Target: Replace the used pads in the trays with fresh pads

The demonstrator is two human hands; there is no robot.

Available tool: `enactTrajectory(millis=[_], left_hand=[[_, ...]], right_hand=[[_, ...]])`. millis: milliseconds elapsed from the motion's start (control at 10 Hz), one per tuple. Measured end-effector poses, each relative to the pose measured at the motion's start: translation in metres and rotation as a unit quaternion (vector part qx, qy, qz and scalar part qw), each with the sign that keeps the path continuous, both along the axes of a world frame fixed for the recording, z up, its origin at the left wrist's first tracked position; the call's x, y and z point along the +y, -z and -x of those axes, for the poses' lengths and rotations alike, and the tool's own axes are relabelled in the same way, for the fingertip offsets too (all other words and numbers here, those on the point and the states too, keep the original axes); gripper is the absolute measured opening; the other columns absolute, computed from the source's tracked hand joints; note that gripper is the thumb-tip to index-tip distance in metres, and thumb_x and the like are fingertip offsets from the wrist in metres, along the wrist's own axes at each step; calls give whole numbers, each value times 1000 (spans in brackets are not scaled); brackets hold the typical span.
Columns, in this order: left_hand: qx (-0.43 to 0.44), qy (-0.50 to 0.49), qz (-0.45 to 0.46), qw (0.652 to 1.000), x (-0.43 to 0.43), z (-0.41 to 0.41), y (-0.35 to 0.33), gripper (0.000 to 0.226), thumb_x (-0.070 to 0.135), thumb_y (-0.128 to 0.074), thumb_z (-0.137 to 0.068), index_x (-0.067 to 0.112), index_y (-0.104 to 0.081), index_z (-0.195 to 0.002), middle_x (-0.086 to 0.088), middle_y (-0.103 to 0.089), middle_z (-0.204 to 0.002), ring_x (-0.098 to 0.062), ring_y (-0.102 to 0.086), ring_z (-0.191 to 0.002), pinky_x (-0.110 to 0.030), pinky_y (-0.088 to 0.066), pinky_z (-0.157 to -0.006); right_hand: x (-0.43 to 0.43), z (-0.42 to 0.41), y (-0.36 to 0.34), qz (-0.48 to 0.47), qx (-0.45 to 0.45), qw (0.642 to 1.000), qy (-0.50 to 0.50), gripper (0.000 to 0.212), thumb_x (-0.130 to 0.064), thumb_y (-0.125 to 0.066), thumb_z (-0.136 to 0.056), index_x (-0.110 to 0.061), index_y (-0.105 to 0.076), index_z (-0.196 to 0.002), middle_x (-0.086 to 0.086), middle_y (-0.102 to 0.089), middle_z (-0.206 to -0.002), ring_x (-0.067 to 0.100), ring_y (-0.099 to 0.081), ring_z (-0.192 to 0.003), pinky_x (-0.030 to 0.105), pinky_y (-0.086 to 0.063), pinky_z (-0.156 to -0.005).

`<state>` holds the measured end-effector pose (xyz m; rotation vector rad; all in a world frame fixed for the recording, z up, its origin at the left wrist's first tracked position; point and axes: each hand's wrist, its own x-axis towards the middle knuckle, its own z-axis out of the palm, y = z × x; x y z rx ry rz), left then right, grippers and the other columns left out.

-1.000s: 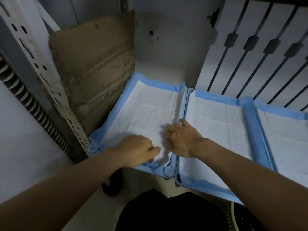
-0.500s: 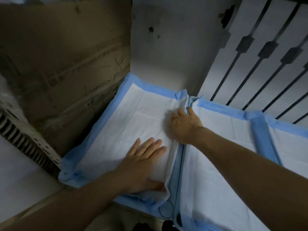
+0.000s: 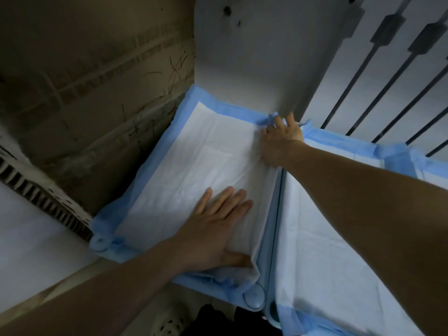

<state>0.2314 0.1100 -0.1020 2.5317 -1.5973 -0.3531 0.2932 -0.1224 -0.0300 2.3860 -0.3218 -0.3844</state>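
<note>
Pad (image 3: 194,170) lies in the left tray (image 3: 253,298); left hand (image 3: 213,229) presses flat on it, fingers straight; right hand (image 3: 282,139) pinches its far right corner.

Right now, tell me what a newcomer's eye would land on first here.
First, the two hands in the left tray: the left hand lies flat on the white pad, while the right hand has its fingers curled at the pad's far blue corner. A second pad lies just to the right, and scratched cardboard stands along the left side.
</note>
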Motion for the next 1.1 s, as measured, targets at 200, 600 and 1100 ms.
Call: enactTrajectory(millis=[200,600,1100], left_hand=[[0,-6,-10,1000,-1,-3,0,107,86,-21,-64,34,14,-150,13,26,-157,-7,33,-140,-43,15,-117],[10,-6,-22,1000,-3,1,-10,138,102,2,-36,27,11,-152,12,22,-158,-3,30,-139,-40,15,-118],[152,-153,30,976,-9,51,-53,60,38,-56,-95,20,-34,-148,-3,-13,-160,-23,-16,-146,-29,-13,-118]], right_hand=[[25,30,3,27,38,997,-67,52,-36,-37,-96,-16,-43,-143,7,-43,-147,36,-12,-145,63,5,-114],[88,172,7,-209,-82,953,-203,43,-39,-43,-89,-11,-73,-103,8,-69,-103,33,-56,-112,63,-21,-113],[68,309,-38,-302,-136,943,37,54,-49,-27,-101,-23,-32,-149,-1,-24,-158,22,-10,-148,48,5,-117]])
